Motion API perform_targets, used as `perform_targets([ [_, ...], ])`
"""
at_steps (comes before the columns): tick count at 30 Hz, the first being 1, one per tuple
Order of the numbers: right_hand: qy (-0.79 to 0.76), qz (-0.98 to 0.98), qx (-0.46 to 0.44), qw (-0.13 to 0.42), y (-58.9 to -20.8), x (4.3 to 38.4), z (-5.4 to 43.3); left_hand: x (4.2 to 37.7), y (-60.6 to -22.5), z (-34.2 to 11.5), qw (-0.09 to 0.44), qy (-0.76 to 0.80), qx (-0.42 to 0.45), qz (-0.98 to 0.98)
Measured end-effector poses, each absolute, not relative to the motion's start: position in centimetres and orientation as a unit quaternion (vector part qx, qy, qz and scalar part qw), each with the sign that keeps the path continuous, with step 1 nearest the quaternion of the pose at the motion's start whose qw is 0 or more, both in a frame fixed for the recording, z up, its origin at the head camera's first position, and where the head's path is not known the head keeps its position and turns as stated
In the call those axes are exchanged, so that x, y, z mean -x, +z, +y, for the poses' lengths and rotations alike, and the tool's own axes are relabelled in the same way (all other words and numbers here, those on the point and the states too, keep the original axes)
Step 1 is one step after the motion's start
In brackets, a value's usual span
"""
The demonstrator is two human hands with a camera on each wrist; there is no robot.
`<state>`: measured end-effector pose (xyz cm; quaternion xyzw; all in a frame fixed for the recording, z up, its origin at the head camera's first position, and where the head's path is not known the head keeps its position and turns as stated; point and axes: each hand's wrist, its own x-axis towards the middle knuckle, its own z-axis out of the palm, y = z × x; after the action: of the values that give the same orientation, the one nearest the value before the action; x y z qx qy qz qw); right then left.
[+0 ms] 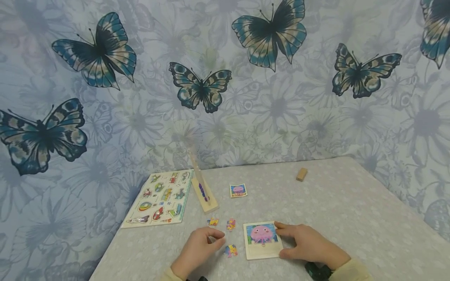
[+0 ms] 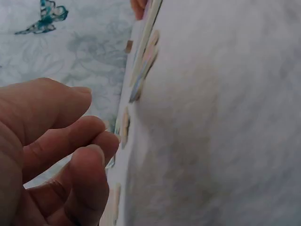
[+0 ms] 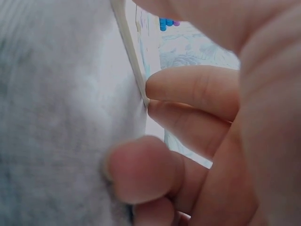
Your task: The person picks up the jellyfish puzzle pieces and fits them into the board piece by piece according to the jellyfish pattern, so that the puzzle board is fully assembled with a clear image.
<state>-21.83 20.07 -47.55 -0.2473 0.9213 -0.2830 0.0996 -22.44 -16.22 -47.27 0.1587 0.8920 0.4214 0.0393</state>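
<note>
A wooden puzzle board (image 1: 263, 252) lies flat, showing a pink jellyfish picture in its upper part and bare wood below. My right hand (image 1: 306, 244) rests at its right side, index finger by the upper corner and thumb by the lower one; the right wrist view shows fingertips (image 3: 157, 87) against the board's edge. My left hand (image 1: 202, 248) hovers left of the board with fingers loosely bent and nothing between them. Just right of its fingertips lies a yellow-and-blue puzzle piece (image 1: 231, 250). Two more pieces, one mostly yellow (image 1: 213, 221) and one pink-and-yellow (image 1: 230, 224), lie beyond the hand.
A small jellyfish picture card (image 1: 238, 190) lies farther back. At the left are a board of vehicle pictures (image 1: 154, 199) and a wooden stand (image 1: 205, 199) with purple beads. A small wooden block (image 1: 301, 174) sits near the back edge, before a butterfly-patterned wall.
</note>
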Motion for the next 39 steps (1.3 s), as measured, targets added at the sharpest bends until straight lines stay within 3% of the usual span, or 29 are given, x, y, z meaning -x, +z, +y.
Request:
perform_targets([
  [14,-0.288,0.919,0.255,0.089,-47.49,21.60,20.09,22.03,-47.92,-15.64,0.064,0.369,-0.189,0.908],
  [33,-0.285,0.917,0.268,0.081,-47.30,21.54,20.13,22.39,-48.25,-15.81,-0.005,0.326,-0.197,0.925],
  [39,-0.285,0.917,0.267,0.081,-47.33,21.48,20.09,22.18,-48.22,-15.83,0.003,0.313,-0.187,0.931],
])
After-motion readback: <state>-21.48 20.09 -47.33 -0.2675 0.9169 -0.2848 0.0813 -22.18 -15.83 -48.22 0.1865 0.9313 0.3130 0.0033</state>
